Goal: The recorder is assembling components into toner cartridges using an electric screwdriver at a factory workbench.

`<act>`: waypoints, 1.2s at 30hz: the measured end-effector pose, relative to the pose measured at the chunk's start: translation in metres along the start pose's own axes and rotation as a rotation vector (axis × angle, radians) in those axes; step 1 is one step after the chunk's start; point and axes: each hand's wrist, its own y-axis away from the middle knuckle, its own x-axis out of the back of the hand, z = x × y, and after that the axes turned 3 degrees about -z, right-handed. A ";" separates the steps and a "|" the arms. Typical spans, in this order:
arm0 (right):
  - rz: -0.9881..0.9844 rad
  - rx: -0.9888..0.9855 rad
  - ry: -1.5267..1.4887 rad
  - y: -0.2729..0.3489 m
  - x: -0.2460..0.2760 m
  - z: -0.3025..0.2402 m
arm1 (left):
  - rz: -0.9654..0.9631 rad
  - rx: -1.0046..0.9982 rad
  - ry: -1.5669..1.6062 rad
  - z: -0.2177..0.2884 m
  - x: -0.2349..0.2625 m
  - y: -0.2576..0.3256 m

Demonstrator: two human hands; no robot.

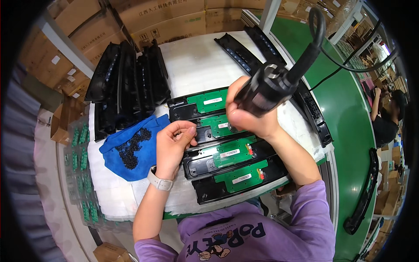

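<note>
"Left hand?"
"I log it curled, thumb near fingertips, at the left ends of the black rectangular plastic panels; whether it pinches anything, I cannot tell."
"Right hand?"
"Wrapped around a black cylindrical corded tool over the panels. White sheeting stretches behind; beyond its right edge, green floor."

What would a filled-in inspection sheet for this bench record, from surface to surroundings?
Surface: white sheeting, partly hidden.
Job's things: four black panels bearing green circuit boards; black handheld tool.
Clutter: tiny black pieces on blue cloth; black housings piled far left.
Hands: left hand pinched by the panels' left ends; right hand grips the tool.
Cables: black cable looping from the tool.
Surroundings: cardboard boxes behind; green floor and another person at right.
</note>
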 end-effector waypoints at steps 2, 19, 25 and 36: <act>0.045 -0.035 -0.161 0.002 0.007 -0.002 | -0.029 0.001 0.052 0.003 -0.003 0.003; 0.238 0.184 -0.701 0.005 0.001 -0.013 | -0.251 0.044 0.184 0.000 -0.018 0.016; 0.280 0.102 -0.682 0.006 -0.002 -0.015 | -0.265 0.017 0.158 -0.004 -0.019 0.017; 0.195 0.045 -0.601 -0.002 0.019 -0.017 | -0.154 0.027 0.251 0.002 -0.023 0.014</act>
